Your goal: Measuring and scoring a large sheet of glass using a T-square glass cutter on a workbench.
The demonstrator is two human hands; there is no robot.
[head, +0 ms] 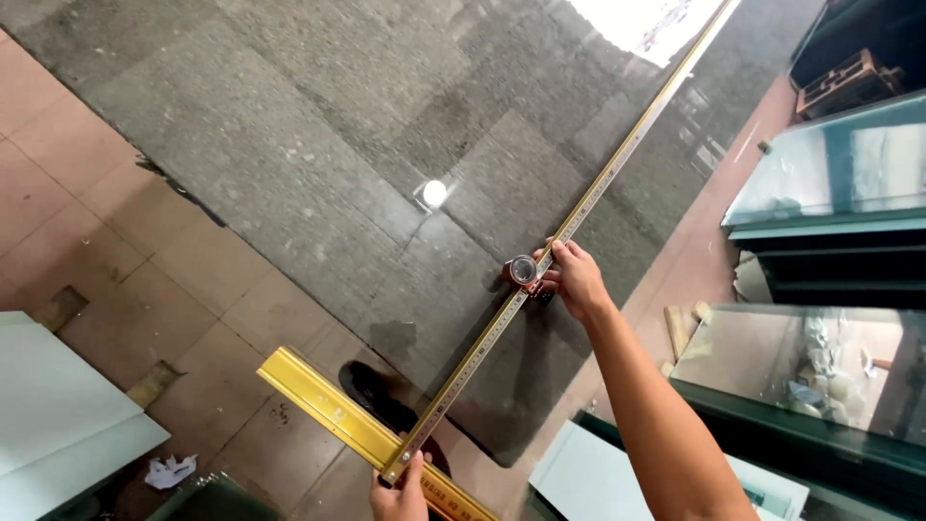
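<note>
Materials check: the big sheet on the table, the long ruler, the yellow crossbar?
Big sheet: likely clear glass, glossy; it mirrors a lamp and a window, with grey felt-like cover showing through. Long ruler: looks like brass-toned metal, graduated. Yellow crossbar: seems gold-coloured ribbed metal, possibly anodised aluminium.

Left hand [400, 494] cut off (perhaps gripping)

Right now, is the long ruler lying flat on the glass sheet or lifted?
Flat, as far as visible. The ruler lies along the glass sheet; right hand at the cutter head, left hand at the yellow crossbar.
</note>
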